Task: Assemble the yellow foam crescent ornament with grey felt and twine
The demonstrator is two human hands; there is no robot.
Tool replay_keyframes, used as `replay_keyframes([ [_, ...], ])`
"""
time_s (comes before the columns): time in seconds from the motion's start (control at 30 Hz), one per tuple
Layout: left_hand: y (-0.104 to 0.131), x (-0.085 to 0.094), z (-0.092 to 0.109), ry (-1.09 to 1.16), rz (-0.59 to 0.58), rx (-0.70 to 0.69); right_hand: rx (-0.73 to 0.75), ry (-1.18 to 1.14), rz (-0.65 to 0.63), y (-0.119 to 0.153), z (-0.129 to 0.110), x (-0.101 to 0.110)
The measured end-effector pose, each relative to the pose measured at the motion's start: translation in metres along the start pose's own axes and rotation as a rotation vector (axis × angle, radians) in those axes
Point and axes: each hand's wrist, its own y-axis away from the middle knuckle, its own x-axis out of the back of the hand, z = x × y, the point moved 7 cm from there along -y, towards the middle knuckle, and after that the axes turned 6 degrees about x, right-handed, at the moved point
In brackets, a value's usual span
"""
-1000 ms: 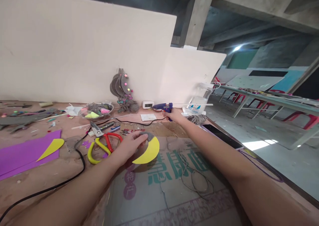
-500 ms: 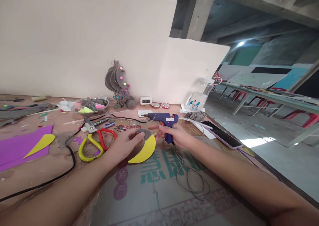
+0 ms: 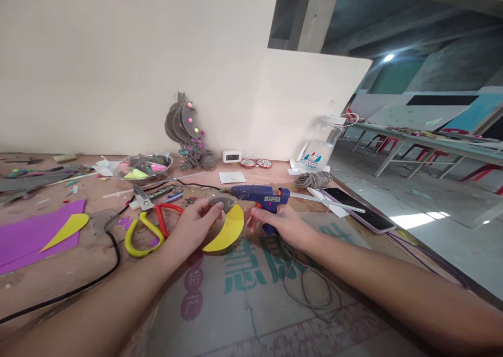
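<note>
My left hand [image 3: 198,222] pinches a yellow foam disc [image 3: 228,231] whose upper left part is covered with grey cord. In my right hand [image 3: 285,223] is a blue hot glue gun [image 3: 259,195], held by its handle, with a clear glue stick [image 3: 330,202] sticking out of its back. The gun's nozzle points left, close above the grey-corded edge of the disc; whether it touches cannot be made out. Loose grey cord [image 3: 304,289] trails in loops below my right hand, over a printed cardboard sheet [image 3: 204,320].
Scissors [image 3: 143,236] with yellow and red handles lie left of my left hand, near purple foam sheets [image 3: 43,231] and a black cable [image 3: 113,252]. Behind stand a bowl of scraps [image 3: 143,171], a small clock [image 3: 232,157] and a plastic bottle [image 3: 320,142]. A phone [image 3: 356,207] lies right.
My right hand has turned the glue gun slightly and lowered its nozzle toward the disc's corded edge. The disc has tilted a little in my left hand, and the view has shifted slightly.
</note>
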Motion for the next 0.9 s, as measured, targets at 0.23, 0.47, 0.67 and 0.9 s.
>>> replay_keyframes([
  [0.23, 0.006, 0.001, 0.003, -0.193, 0.018, -0.042, 0.156, 0.251, 0.189, -0.008, -0.022, 0.051],
  [0.47, 0.004, 0.004, 0.005, -0.267, 0.073, -0.062, -0.051, 0.384, 0.224, 0.008, 0.015, 0.049],
  [0.67, 0.0, 0.009, -0.002, -0.246, 0.118, -0.046, -0.02, 0.385, 0.196, 0.011, 0.01, 0.041],
  [0.9, 0.001, 0.007, 0.003, -0.323, 0.12, -0.084, 0.029, 0.426, 0.109, 0.01, 0.007, 0.031],
])
